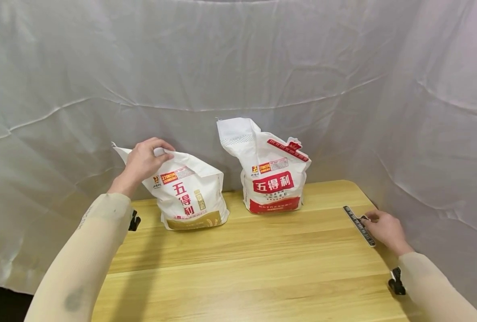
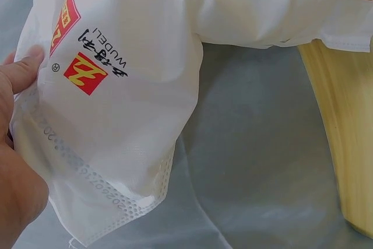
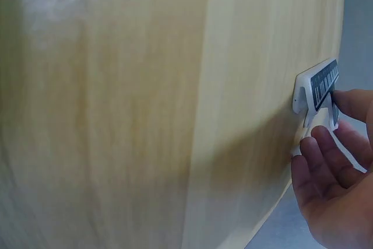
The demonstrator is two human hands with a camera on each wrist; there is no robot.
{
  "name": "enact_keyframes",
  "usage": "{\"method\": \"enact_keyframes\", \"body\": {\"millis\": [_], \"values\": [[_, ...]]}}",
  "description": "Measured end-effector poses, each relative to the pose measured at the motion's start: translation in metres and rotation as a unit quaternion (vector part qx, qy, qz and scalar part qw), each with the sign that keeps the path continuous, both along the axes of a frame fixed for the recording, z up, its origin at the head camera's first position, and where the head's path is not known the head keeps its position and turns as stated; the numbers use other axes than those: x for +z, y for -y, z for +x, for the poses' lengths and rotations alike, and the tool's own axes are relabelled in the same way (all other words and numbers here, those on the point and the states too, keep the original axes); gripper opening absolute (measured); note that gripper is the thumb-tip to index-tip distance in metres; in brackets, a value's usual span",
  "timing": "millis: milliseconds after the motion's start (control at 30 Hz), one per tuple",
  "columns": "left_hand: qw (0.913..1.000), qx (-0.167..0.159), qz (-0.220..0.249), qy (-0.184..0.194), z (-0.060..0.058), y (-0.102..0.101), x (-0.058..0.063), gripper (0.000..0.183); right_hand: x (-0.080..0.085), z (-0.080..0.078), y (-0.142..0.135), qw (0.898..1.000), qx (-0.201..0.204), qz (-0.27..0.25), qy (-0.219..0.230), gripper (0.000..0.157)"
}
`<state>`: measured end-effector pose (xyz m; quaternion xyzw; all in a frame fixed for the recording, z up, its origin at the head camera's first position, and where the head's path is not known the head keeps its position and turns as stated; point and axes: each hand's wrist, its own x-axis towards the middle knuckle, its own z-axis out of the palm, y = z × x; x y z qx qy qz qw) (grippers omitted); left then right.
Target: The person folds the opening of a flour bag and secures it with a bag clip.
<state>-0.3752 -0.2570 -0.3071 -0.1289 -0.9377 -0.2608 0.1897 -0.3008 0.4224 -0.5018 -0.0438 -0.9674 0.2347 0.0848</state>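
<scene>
At the table's back left stands a white flour bag [image 1: 196,188] with red lettering and a gold band, its top unclipped and folded over. My left hand [image 1: 143,160] pinches this bag's upper edge; in the left wrist view the thumb of the left hand [image 2: 23,155] presses on the white fabric [image 2: 140,109]. Over at the right edge, my right hand [image 1: 386,230] grips a black-and-white bag clip [image 1: 359,226] with a piano-key pattern. The right wrist view has the clip [image 3: 317,88] between thumb and fingers of the right hand [image 3: 335,188], close to the tabletop.
A second flour bag [image 1: 272,183] with red labels stands upright to the right of the first, a red piano-key clip [image 1: 287,149] across its slanted top corner. Grey cloth [image 1: 238,58] hangs behind and beside the wooden table [image 1: 254,268].
</scene>
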Motion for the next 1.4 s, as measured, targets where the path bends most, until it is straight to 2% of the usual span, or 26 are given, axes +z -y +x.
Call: {"method": "enact_keyframes", "body": {"millis": [433,600,800,900,1100,1200,1400], "values": [[1.0,0.001,0.0,0.001,-0.001,0.001,-0.001,0.014,0.005,-0.006,0.004,0.999,-0.023,-0.022,0.032,0.043],[1.0,0.0,0.001,-0.001,-0.001,0.001,-0.001,0.014,0.007,-0.008,0.004,0.999,-0.009,-0.015,0.03,0.036],[1.0,-0.003,0.004,-0.007,-0.001,0.001,-0.002,0.014,0.014,-0.007,0.003,0.998,0.007,-0.022,0.057,0.032],[1.0,-0.002,0.005,-0.005,0.0,0.001,-0.002,0.014,0.017,-0.006,0.004,0.997,0.019,-0.026,0.072,0.037],[1.0,-0.001,0.009,-0.003,0.0,0.001,-0.002,0.014,0.024,-0.005,0.003,0.994,0.037,-0.033,0.1,0.057],[1.0,0.001,0.009,-0.004,0.0,0.002,-0.001,0.014,0.025,-0.006,0.001,0.991,0.046,-0.048,0.117,0.056],[1.0,0.0,0.007,0.004,0.0,0.002,-0.002,0.015,0.024,-0.004,0.0,0.986,0.039,-0.091,0.134,0.056]]}}
